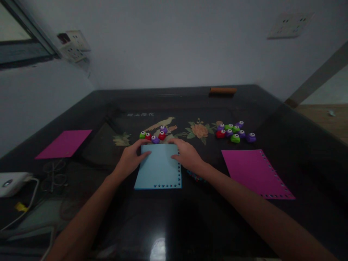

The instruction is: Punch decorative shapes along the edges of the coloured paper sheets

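Blue paper sheet [159, 167] sits flat on the dark glossy tabletop [174, 221], dead centre and close to the person, with both hands on its far end. Along its near edge and up its right edge runs a row of small punched holes, so those borders are kept clear of the hands. Left hand [130, 159] rests on the far-left corner, fingers flat and loosely spread, pressing the sheet rather than gripping it; that looks like a hold to stop it sliding on the slick glass. Right hand [187, 155] covers the far-right corner the same way, fingers laid across the top edge, nothing closed inside them. Just under the right wrist something small and patterned [196, 176] peeks out; what it is I cannot tell.

Out to the right lies a magenta sheet [255, 173], also hole-punched along its right and near edges. Far left, a second magenta sheet [65, 144] lies apart. At the near left edge sits a white device [11, 182] with a cable.

Just past the fingertips, a cluster of little craft punches [154, 136] in green, red and purple, within easy reach. A bigger cluster of punches [235, 131] sits farther right. Far edge: an orange-brown bar [223, 90].
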`<act>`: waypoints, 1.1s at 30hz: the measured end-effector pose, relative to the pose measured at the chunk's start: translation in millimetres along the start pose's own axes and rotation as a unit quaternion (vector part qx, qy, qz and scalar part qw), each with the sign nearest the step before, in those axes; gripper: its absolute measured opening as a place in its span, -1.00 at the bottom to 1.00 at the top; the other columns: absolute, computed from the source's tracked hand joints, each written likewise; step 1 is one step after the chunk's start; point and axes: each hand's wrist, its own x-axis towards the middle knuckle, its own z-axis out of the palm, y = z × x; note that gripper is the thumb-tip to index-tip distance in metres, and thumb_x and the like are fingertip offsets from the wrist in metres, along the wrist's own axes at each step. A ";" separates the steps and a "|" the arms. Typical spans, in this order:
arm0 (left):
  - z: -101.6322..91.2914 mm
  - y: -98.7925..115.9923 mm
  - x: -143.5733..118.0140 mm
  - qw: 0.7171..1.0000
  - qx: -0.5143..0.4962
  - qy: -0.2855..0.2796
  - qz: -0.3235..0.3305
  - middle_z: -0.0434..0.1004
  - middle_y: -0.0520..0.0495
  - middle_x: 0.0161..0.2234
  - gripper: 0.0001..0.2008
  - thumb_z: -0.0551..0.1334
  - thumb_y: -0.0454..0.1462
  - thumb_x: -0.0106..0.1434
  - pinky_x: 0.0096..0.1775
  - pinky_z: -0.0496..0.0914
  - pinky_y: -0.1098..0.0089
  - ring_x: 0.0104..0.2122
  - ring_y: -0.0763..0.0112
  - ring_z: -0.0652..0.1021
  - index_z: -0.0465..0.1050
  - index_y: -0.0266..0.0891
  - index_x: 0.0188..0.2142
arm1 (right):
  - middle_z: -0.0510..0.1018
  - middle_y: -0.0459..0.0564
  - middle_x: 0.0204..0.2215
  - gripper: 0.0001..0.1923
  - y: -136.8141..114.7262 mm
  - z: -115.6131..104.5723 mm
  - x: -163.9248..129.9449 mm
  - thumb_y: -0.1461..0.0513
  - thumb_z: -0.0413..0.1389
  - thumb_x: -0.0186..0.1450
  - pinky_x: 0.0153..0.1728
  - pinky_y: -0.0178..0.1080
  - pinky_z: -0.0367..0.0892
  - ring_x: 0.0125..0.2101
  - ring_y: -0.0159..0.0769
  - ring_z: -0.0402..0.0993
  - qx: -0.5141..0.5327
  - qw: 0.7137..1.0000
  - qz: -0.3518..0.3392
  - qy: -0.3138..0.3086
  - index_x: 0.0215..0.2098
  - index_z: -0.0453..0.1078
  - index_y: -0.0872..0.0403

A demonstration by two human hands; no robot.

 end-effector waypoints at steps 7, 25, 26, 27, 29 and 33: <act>-3.1 -4.2 3.7 0.979 -0.164 0.049 -0.111 0.55 -0.10 -0.27 -0.64 0.29 -0.09 0.06 -0.22 0.45 0.21 -0.26 0.17 0.56 0.38 -0.24 -0.21 | 0.55 0.03 -0.33 -0.53 8.9 -3.5 9.0 0.41 0.15 0.06 -0.32 -0.19 0.41 -0.35 -0.26 0.50 0.325 0.937 0.129 -0.024 -0.04 0.29 0.18; -4.2 15.5 -0.6 0.899 -0.399 0.080 -0.164 0.54 0.00 -0.39 -0.63 0.25 -0.12 0.11 -0.45 0.44 0.35 -0.48 0.34 0.54 0.28 -0.19 -0.13 | 0.51 -0.06 -0.57 -0.90 -4.0 -23.0 -1.9 0.29 0.14 0.15 -0.48 -0.30 0.32 -0.56 -0.40 0.38 0.393 0.901 0.159 -0.089 -0.51 0.43 0.15; -1.8 16.7 -1.7 0.896 -0.411 0.062 -0.158 0.54 -0.03 -0.38 -0.64 0.23 -0.11 0.13 -0.44 0.44 0.34 -0.48 0.34 0.54 0.29 -0.19 -0.11 | 0.51 -0.06 -0.56 -0.90 -4.4 -26.3 -3.9 0.28 0.15 0.15 -0.48 -0.30 0.32 -0.56 -0.40 0.39 0.398 0.900 0.162 -0.077 -0.51 0.42 0.15; 0.8 18.6 -3.1 0.895 -0.417 0.039 -0.151 0.55 -0.05 -0.35 -0.65 0.21 -0.11 0.15 -0.43 0.45 0.33 -0.47 0.34 0.54 0.31 -0.20 -0.11 | 0.52 -0.05 -0.54 -0.90 -4.0 -29.9 -6.4 0.27 0.15 0.15 -0.48 -0.29 0.33 -0.55 -0.39 0.39 0.402 0.899 0.164 -0.064 -0.50 0.42 0.14; 5.6 26.1 -7.0 0.898 -0.417 -0.010 -0.138 0.56 -0.09 -0.33 -0.67 0.19 -0.09 0.17 -0.42 0.45 0.33 -0.45 0.33 0.55 0.36 -0.22 -0.13 | 0.53 -0.03 -0.51 -0.89 -0.7 -38.2 -13.4 0.24 0.15 0.16 -0.47 -0.28 0.34 -0.54 -0.38 0.41 0.401 0.900 0.166 -0.038 -0.48 0.43 0.13; 13.0 56.6 -15.4 0.912 -0.375 -0.112 -0.121 0.51 -0.02 -0.56 -0.71 0.16 -0.05 0.20 -0.51 0.39 0.36 -0.60 0.40 0.48 0.39 -0.24 -0.34 | 0.55 -0.01 -0.49 -0.85 11.1 -56.1 -33.5 0.18 0.16 0.16 -0.45 -0.24 0.37 -0.53 -0.34 0.42 0.378 0.911 0.167 0.018 -0.44 0.43 0.13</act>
